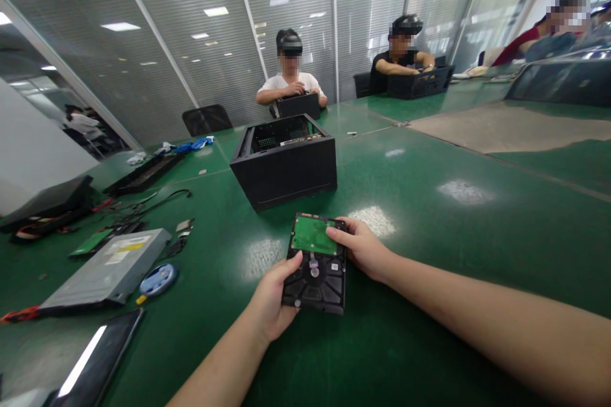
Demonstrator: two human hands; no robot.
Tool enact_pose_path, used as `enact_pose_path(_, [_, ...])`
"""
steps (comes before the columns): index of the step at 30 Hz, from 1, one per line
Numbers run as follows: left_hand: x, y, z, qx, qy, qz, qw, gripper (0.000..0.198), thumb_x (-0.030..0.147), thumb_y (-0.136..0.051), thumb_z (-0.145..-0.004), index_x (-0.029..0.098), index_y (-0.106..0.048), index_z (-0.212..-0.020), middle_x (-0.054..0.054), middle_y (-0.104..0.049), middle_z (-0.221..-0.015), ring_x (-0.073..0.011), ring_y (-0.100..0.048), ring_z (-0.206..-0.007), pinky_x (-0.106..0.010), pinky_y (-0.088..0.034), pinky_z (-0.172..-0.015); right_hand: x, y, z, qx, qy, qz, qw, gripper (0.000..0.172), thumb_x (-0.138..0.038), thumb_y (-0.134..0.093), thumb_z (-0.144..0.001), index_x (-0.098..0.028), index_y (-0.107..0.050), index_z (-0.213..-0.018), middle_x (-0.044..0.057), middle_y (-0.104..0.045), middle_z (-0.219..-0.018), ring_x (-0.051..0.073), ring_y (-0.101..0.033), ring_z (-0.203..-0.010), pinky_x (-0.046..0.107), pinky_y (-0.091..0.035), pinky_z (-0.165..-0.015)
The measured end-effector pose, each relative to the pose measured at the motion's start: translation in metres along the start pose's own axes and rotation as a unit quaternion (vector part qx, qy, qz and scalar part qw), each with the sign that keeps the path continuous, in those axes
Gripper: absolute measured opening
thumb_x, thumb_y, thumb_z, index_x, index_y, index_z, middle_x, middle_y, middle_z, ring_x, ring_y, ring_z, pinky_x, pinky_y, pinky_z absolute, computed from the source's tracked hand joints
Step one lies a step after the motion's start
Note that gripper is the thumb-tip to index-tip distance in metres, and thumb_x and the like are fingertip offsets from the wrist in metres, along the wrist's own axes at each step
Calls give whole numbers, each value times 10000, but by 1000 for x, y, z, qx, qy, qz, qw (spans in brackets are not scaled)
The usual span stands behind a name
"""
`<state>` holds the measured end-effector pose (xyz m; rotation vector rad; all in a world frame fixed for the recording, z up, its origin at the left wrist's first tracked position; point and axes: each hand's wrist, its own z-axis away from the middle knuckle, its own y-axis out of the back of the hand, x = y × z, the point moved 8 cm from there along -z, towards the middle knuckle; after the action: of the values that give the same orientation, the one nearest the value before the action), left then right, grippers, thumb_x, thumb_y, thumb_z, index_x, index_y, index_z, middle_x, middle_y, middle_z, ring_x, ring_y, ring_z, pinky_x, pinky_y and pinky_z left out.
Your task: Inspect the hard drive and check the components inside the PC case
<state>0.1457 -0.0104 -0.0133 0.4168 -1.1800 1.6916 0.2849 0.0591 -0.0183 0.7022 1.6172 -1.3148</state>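
Note:
Between my two hands is a hard drive [319, 280], its underside with the green circuit board facing up. My left hand [274, 296] grips its lower left edge, thumb lying on the black casing. On the upper right side, my right hand [365, 245] is closed round the edge, with the thumb over the green board. The fingers beneath the drive are mostly hidden. Just beyond it stands an open black computer case [286, 172], with some parts showing inside.
On the left of the green table [453, 254] lie a silver optical drive [109, 267], a blue round object [158, 280], loose cables [157, 200] and a dark flat device [95, 362]. Across the table, two people [291, 82] handle black cases. More people sit at the far right.

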Motion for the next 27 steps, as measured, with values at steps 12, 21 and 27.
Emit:
enact_pose_path(12, [28,5,4,48,-174,-25,983,344,250,-771,-723,98,-687,-1020,-114,-767,-919,-255,-730,-862,-360,-590,-811,-5,-36,21,-224,21,109,968,435,-293,-765,-767,-183,-651,-1171,54,-708,-1060,217,-664,-970,381,-507,-891])
enact_pose_path(21, [27,4,3,27,-189,-69,979,311,311,-761,-748,96,-701,-965,-120,-763,-883,-264,-724,-845,-365,-597,-748,5,-33,22,-221,-24,129,967,403,-353,-743,-803,-137,-579,-1102,27,-674,-815,135,-665,-551,243,-549,-496])
enact_pose_path(27, [26,4,1,14,-184,-80,979,304,311,-748,-764,99,-703,-977,-122,-760,-909,-249,-719,-826,-373,-590,-764,4,-34,22,-211,-14,130,969,350,-352,-727,-820,-125,-588,-1047,15,-659,-778,116,-660,-568,226,-570,-513])
